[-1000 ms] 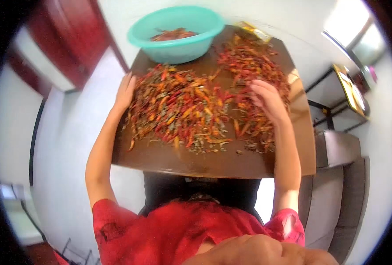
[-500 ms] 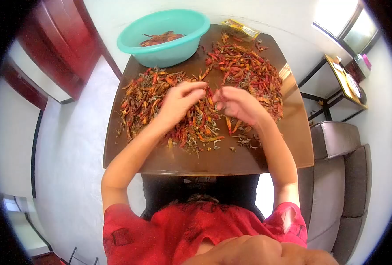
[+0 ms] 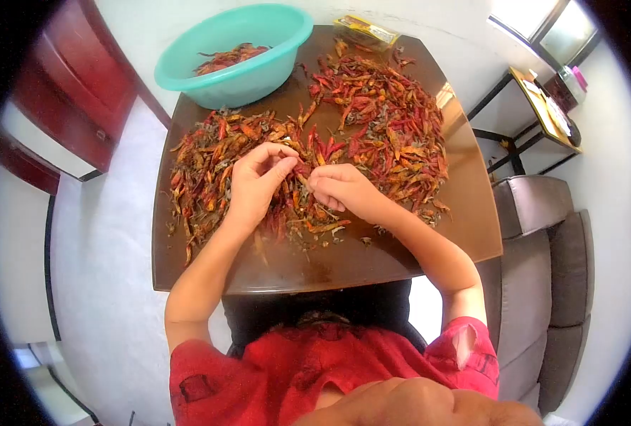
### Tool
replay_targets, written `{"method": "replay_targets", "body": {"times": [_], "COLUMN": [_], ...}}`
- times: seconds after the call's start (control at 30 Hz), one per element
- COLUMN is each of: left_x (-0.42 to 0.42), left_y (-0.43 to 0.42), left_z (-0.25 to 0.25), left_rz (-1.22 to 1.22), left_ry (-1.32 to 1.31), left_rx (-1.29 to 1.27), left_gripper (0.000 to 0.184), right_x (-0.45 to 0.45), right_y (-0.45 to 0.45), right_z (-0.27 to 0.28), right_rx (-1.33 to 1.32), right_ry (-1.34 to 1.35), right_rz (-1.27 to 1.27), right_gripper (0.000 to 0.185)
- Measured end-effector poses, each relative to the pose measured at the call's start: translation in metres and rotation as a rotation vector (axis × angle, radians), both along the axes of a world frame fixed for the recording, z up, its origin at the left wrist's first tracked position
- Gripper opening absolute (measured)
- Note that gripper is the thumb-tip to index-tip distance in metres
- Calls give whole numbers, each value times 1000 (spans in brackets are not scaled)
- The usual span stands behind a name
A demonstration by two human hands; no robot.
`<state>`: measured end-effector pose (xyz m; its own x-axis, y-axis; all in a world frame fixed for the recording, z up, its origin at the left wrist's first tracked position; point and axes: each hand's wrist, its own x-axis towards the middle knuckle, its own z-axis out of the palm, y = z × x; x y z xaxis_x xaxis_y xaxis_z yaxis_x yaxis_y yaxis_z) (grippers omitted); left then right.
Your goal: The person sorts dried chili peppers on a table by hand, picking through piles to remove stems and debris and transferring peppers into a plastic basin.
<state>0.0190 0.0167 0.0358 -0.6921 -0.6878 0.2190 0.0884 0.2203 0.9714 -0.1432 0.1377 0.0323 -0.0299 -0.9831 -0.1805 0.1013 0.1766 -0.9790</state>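
The left hand (image 3: 255,183) is pinching the far end of a dried pepper (image 3: 302,169); the right hand (image 3: 344,189) is pinching its near end. The pepper is slanting toward the person and slightly rightward between them, above the left pile (image 3: 205,170); a basin (image 3: 262,79) is standing beyond.

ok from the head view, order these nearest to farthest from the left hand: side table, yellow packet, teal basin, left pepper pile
1. Left pepper pile: around and below the left hand.
2. Teal basin: beyond it, far left.
3. Yellow packet: far edge, right of the basin.
4. Side table: well off to the right.
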Motion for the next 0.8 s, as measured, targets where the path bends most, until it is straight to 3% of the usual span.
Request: {"method": "replay_targets", "body": {"times": [0.17, 0.23, 0.37, 0.67, 0.8], "left_x": [1, 3, 5, 4, 4], "left_y": [3, 6, 10, 7, 11], "left_z": [-2, 5, 4, -1, -1], "left_rz": [-32, -87, -96, -94, -242], "left_ry": [84, 99, 28, 11, 71], "left_rx": [24, 97, 48, 46, 130], "left_gripper": [11, 9, 9, 12, 14], "right_x": [11, 15, 15, 17, 10], "right_y": [2, 4, 4, 9, 11], "right_z": [-8, 0, -1, 1, -2], "right_rx": [-267, -447, -485, -569, -575], "right_ry": [311, 866, 1152, 1162, 1140], "right_rz": [-69, -120, -165, -163, -121], "right_gripper": [24, 22, 17, 14, 13]}}
